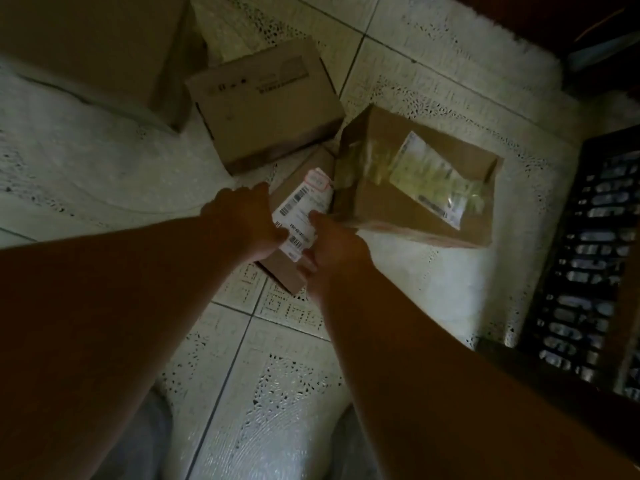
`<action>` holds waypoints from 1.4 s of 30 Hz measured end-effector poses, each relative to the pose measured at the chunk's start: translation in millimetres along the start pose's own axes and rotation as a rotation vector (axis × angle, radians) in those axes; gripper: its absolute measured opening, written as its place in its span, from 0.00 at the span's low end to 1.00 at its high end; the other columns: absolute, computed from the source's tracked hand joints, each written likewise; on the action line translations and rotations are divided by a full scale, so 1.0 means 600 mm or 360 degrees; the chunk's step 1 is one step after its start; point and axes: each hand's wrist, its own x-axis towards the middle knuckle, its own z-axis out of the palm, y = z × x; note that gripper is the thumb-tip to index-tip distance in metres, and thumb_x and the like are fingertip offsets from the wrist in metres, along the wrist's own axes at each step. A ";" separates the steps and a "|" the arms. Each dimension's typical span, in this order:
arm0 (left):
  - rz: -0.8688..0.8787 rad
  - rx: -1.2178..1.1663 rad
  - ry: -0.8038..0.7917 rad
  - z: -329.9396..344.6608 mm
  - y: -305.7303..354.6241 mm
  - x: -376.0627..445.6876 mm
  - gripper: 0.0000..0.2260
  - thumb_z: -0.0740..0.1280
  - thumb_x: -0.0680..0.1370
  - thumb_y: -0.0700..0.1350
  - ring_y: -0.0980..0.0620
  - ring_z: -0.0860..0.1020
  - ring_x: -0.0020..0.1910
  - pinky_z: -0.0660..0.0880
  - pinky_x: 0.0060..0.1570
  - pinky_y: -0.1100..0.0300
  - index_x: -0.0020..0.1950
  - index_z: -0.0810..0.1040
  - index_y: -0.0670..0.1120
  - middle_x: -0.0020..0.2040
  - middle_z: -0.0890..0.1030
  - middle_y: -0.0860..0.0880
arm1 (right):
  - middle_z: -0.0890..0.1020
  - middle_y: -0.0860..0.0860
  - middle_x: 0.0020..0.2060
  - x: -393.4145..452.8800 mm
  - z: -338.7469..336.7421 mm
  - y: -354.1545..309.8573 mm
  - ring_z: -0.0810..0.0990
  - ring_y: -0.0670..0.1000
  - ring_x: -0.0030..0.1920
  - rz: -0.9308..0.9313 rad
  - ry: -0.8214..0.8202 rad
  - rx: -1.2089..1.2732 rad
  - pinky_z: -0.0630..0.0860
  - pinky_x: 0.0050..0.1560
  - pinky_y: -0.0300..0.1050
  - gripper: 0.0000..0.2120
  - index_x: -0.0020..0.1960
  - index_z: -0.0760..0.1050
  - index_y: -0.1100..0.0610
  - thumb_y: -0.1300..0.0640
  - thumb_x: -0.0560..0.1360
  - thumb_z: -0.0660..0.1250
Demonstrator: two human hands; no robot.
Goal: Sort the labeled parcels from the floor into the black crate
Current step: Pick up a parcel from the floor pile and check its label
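Observation:
A small brown parcel with a white barcode label lies on the tiled floor in the middle of the head view. My left hand grips its left edge, fingers curled over the side. My right hand grips its right near edge. Right of it lies a larger brown parcel with a taped label pouch, touching the small one. The black crate stands at the right edge, its lattice wall showing.
Two plain cardboard boxes sit further back: a medium box with printed marks and a big box at the top left. Patterned white floor tiles lie under my arms. Dark furniture fills the top right corner.

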 end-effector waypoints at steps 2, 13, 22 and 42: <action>-0.0054 0.0015 0.0056 0.012 -0.002 0.001 0.29 0.68 0.76 0.62 0.40 0.76 0.60 0.76 0.57 0.45 0.70 0.68 0.46 0.63 0.77 0.42 | 0.82 0.59 0.57 0.022 0.014 0.003 0.81 0.61 0.57 -0.0097 0.0156 -0.0368 0.79 0.58 0.56 0.16 0.63 0.75 0.56 0.51 0.77 0.67; -0.0493 -0.1135 0.0153 -0.060 -0.011 -0.064 0.21 0.67 0.77 0.60 0.47 0.82 0.32 0.75 0.21 0.61 0.59 0.69 0.45 0.42 0.81 0.44 | 0.80 0.54 0.50 -0.070 -0.008 0.003 0.81 0.57 0.48 0.0030 0.0133 -0.0111 0.81 0.49 0.57 0.27 0.66 0.66 0.54 0.45 0.72 0.70; -0.0572 -0.0903 0.0660 -0.326 -0.009 -0.374 0.23 0.54 0.78 0.69 0.47 0.78 0.34 0.80 0.37 0.51 0.52 0.71 0.49 0.37 0.75 0.50 | 0.80 0.52 0.53 -0.457 0.012 -0.129 0.81 0.56 0.50 -0.0428 -0.0039 -0.0461 0.81 0.54 0.58 0.31 0.63 0.71 0.54 0.32 0.71 0.58; 0.0298 -0.1651 0.1314 -0.901 0.215 -1.084 0.27 0.49 0.71 0.77 0.62 0.76 0.37 0.68 0.34 0.64 0.38 0.74 0.58 0.36 0.78 0.58 | 0.81 0.48 0.35 -1.318 -0.275 -0.337 0.80 0.38 0.33 -0.2015 0.0197 -0.0080 0.72 0.25 0.35 0.24 0.43 0.72 0.51 0.31 0.77 0.53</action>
